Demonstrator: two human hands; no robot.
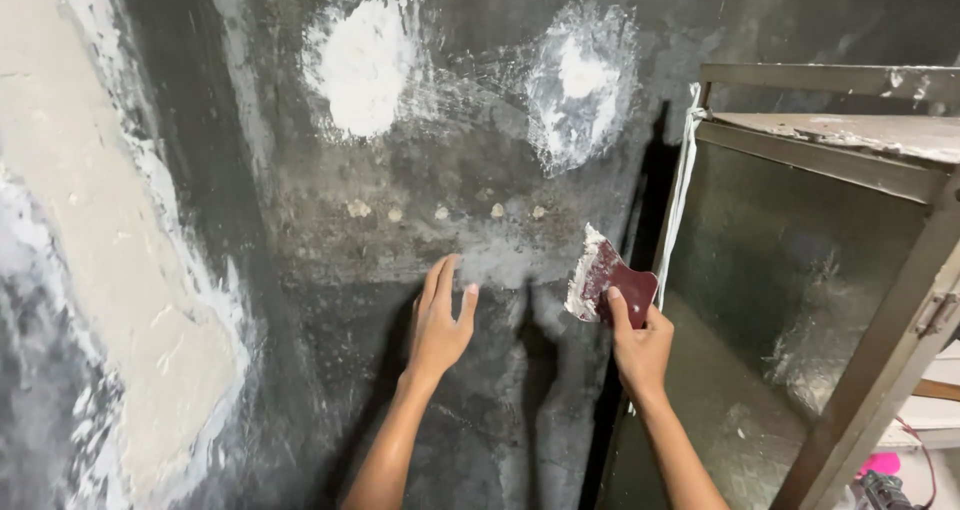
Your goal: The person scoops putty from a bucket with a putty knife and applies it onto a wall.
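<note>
My left hand lies flat on the dark grey wall in the lower middle of the frame, fingers stretched and a little apart, holding nothing. My right hand is closed around the handle of a dark red putty knife, just right of centre; its blade carries white filler on the upper left edge. Above my hands are two white filler patches, at the top centre. A metal cabinet stands at the right side.
</note>
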